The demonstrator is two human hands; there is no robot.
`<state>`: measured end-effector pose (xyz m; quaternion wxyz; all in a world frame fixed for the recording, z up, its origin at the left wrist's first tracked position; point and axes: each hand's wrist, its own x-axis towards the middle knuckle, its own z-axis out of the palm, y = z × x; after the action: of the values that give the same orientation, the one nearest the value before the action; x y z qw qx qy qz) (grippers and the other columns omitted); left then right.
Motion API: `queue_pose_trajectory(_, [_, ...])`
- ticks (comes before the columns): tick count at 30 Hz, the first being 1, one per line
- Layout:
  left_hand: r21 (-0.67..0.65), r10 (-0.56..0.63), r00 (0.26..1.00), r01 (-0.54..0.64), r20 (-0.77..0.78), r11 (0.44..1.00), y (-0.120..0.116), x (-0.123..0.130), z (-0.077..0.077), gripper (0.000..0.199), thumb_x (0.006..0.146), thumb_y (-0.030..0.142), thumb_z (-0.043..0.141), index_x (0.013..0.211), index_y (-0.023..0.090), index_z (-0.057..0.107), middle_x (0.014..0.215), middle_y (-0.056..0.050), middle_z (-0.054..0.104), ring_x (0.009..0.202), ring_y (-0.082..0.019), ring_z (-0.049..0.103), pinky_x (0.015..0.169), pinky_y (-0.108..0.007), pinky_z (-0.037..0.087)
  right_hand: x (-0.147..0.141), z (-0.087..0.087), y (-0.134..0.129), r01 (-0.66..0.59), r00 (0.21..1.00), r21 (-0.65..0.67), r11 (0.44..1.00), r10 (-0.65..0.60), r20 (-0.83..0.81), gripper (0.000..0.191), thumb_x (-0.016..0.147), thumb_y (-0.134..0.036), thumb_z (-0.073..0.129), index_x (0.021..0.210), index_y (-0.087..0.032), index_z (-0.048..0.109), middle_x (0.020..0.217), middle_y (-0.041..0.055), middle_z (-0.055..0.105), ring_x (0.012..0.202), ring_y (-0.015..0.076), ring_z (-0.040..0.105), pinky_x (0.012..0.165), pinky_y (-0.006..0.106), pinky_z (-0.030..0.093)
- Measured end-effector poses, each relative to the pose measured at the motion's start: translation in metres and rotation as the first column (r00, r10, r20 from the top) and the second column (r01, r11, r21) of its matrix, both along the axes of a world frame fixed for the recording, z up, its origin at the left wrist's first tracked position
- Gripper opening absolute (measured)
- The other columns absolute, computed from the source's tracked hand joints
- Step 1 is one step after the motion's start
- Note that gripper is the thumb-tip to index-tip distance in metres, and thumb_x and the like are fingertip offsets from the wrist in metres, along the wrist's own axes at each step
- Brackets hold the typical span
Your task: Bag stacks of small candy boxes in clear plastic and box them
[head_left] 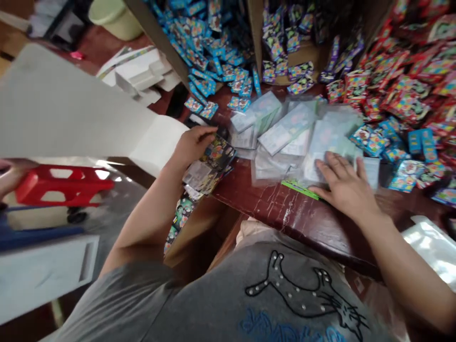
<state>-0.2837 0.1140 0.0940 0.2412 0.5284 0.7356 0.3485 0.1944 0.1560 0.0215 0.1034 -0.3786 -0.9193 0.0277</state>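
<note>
My left hand (194,145) pinches the upper edge of a dark, colourful printed packet (218,153) at the table's left edge. More printed packaging (182,213) hangs below it. My right hand (344,185) lies with spread fingers on a pale card in a clear plastic sleeve (331,135). Several similar sleeved cards (285,130) overlap to its left. A bright green strip (299,189) sticks out from under the sleeves near the front edge, beside my right thumb.
Cardboard bins at the back hold blue sachets (213,42) and purple sachets (281,33). Red sachets (406,90) heap at right. Left are a white board (71,109), a red stool (64,185) and another person's hand (14,178). A shiny plastic bag (431,247) lies front right.
</note>
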Motion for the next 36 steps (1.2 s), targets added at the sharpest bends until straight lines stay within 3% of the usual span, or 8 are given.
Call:
queue_pose_trajectory(4, [0.199, 0.012, 0.990, 0.017, -0.144, 0.980, -0.018, 0.072, 0.010, 0.030, 0.094, 0.049, 0.078, 0.115, 0.028, 0.084, 0.141, -0.011, 0.072, 0.141, -0.035, 0.060, 0.131, -0.055, 0.039, 0.004, 0.008, -0.024, -0.028, 0.997, 0.109, 0.994, 0.036, -0.073, 0.041, 0.110, -0.027, 0.059, 0.150, -0.021, 0.066, 0.160, 0.0142, 0.065, 0.145, 0.0313, 0.065, 0.130, 0.063, 0.039])
queue_pose_trajectory(7, [-0.076, -0.158, 0.926, 0.195, 0.342, 0.978, -0.027, 0.150, 0.002, 0.053, 0.099, 0.070, 0.067, 0.112, 0.021, 0.082, 0.117, -0.014, 0.081, 0.117, -0.033, 0.075, 0.104, -0.052, 0.059, 0.008, 0.019, -0.050, -0.019, 0.973, 0.173, 0.985, 0.058, -0.223, 0.054, 0.107, -0.016, 0.061, 0.158, -0.032, 0.059, 0.160, 0.0066, 0.065, 0.146, 0.0247, 0.065, 0.130, 0.054, 0.044])
queue_pose_trajectory(11, [-0.055, -0.086, 0.248, 0.511, 0.965, 0.858, -0.022, 0.245, -0.021, 0.086, 0.081, 0.095, 0.066, 0.124, 0.020, 0.074, 0.129, -0.015, 0.080, 0.126, -0.037, 0.075, 0.100, -0.049, 0.063, 0.003, 0.027, -0.090, -0.067, 0.819, 0.006, 0.998, 0.059, -0.571, 0.059, 0.106, -0.023, 0.066, 0.159, -0.046, 0.056, 0.154, -0.0009, 0.070, 0.138, 0.0236, 0.071, 0.117, 0.047, 0.060])
queue_pose_trajectory(14, [0.109, -0.161, 0.074, 0.463, 0.984, 0.880, -0.011, 0.284, -0.034, 0.085, 0.079, 0.088, 0.077, 0.137, 0.027, 0.066, 0.150, -0.010, 0.071, 0.136, -0.034, 0.070, 0.108, -0.047, 0.061, -0.004, 0.029, -0.111, 0.070, 0.547, -0.297, 0.952, -0.286, -0.787, 0.054, 0.114, -0.024, 0.043, 0.164, -0.042, 0.048, 0.151, 0.0048, 0.071, 0.125, 0.0217, 0.078, 0.090, 0.039, 0.072])
queue_pose_trajectory(17, [0.099, -0.205, 0.307, 0.328, 0.929, 0.940, 0.002, 0.296, -0.047, 0.069, 0.092, 0.063, 0.080, 0.148, 0.032, 0.055, 0.138, -0.006, 0.076, 0.121, -0.025, 0.076, 0.100, -0.041, 0.064, 0.000, 0.034, -0.116, 0.094, 0.314, -0.529, 0.843, -0.529, -0.788, 0.052, 0.116, -0.036, 0.039, 0.168, -0.037, 0.038, 0.157, 0.0130, 0.064, 0.129, 0.0246, 0.075, 0.085, 0.041, 0.072])
queue_pose_trajectory(21, [0.229, -0.305, 0.678, 0.203, 0.669, 0.952, 0.008, 0.288, -0.054, 0.059, 0.102, 0.047, 0.073, 0.155, 0.031, 0.051, 0.127, -0.004, 0.080, 0.120, -0.020, 0.077, 0.106, -0.038, 0.062, 0.032, 0.049, -0.104, 0.252, 0.355, -0.337, 0.907, -0.410, -0.840, 0.079, 0.100, -0.060, 0.069, 0.168, -0.036, 0.036, 0.164, 0.0170, 0.053, 0.141, 0.0353, 0.064, 0.107, 0.057, 0.063])
queue_pose_trajectory(26, [0.267, -0.576, 0.672, 0.514, 0.465, 0.815, -0.022, 0.285, -0.032, 0.049, 0.108, 0.038, 0.064, 0.156, 0.027, 0.061, 0.153, -0.007, 0.071, 0.141, -0.022, 0.069, 0.126, -0.042, 0.052, 0.041, 0.071, -0.084, 0.292, 0.808, -0.071, 0.954, -0.286, -0.515, 0.054, 0.103, -0.038, 0.068, 0.156, -0.029, 0.056, 0.147, 0.0149, 0.067, 0.136, 0.0367, 0.064, 0.117, 0.061, 0.053])
queue_pose_trajectory(36, [0.264, -0.661, 0.742, 0.619, 0.111, 0.740, -0.048, 0.272, -0.014, 0.041, 0.109, 0.029, 0.060, 0.148, 0.030, 0.071, 0.131, -0.006, 0.083, 0.111, -0.021, 0.081, 0.105, -0.040, 0.065, 0.038, 0.080, -0.067, 0.263, 0.834, -0.168, 0.950, -0.311, -0.455, 0.027, 0.100, -0.048, 0.075, 0.104, -0.023, 0.068, 0.099, 0.0069, 0.074, 0.097, 0.0255, 0.070, 0.087, 0.041, 0.058])
